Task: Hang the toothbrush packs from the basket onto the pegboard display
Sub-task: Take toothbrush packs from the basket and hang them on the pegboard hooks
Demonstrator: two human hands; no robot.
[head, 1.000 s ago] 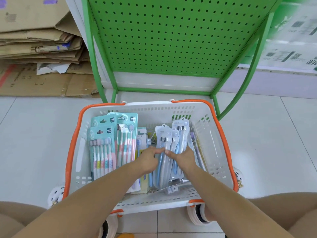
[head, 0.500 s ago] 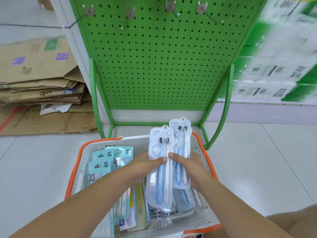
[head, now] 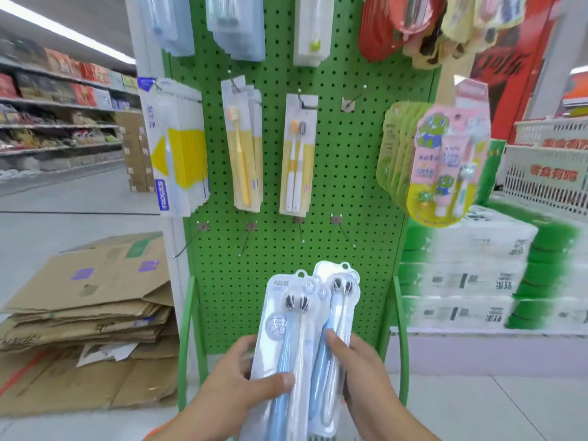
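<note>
Two clear toothbrush packs with blue and white brushes stand upright in front of the green pegboard. My left hand grips the left pack, thumb across its front. My right hand grips the right pack from its right side. A row of bare hooks juts from the board just above the packs. Only a sliver of the basket's orange rim shows at the bottom edge.
Yellow toothbrush packs and boxed packs hang higher on the board. Pink and green children's sets hang at the right. Flattened cardboard is stacked at the left, wrapped green-white cartons at the right.
Both hands have lifted the two packs up out of the basket toward the pegboard. My view has tilted upward, so the basket has dropped almost out of sight.
</note>
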